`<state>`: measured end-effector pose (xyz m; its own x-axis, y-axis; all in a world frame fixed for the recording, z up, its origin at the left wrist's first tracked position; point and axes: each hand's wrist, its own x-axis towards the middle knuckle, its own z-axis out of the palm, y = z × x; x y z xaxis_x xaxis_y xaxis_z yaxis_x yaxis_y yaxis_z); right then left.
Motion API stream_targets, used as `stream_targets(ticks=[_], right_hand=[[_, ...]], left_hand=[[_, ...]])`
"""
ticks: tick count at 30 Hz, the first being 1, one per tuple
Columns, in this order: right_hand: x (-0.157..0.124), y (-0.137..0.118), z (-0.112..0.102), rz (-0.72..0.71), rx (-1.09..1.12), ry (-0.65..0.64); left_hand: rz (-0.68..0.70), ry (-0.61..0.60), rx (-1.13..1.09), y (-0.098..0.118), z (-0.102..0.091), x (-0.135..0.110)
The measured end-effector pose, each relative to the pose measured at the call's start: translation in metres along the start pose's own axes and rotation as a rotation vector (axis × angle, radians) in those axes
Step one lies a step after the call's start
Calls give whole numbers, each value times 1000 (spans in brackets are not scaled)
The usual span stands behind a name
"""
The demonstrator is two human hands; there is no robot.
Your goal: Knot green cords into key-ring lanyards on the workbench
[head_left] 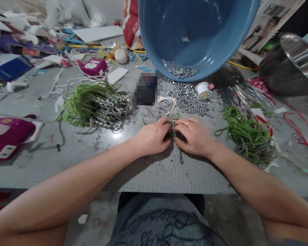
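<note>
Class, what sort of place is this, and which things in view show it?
Probably a small handcraft workshop: the cluttered worktable holds two bunches of green cord, many small metal pieces and a white spool.

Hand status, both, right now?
Left hand: closed, fingertips pinching what looks like grey cord.
Right hand: closed, fingertips on the same cord work, meeting the left.

left hand [156, 135] is pinching mid-frame | right hand [196, 135] is pretty much mirroring it, just beside | left forearm [97, 169] and right forearm [246, 177] are slanting in from lower corners
</note>
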<state>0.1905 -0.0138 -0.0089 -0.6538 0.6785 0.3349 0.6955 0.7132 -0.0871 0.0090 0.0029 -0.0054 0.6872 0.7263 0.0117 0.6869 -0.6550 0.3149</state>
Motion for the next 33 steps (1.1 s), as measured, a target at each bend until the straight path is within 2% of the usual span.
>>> stream_targets(ticks=[4, 9, 20, 25, 30, 33], right_hand=[[-1, 1, 1, -55, 37, 42], [-1, 2, 2, -71, 46, -14], [-1, 2, 1, 89, 162, -37], [-1, 2, 1, 128, 210, -35], [0, 2, 1, 150, 224, -40], [0, 2, 3, 146, 217, -41]], left_hand=[[-1, -2, -4, -4, 3, 1], [25, 17, -38, -6, 5, 2], [72, 190, -171, -12, 14, -2], [81, 172, -173, -12, 15, -1], [47, 58, -168, -10, 8, 1], [32, 39, -118, -8, 6, 1]])
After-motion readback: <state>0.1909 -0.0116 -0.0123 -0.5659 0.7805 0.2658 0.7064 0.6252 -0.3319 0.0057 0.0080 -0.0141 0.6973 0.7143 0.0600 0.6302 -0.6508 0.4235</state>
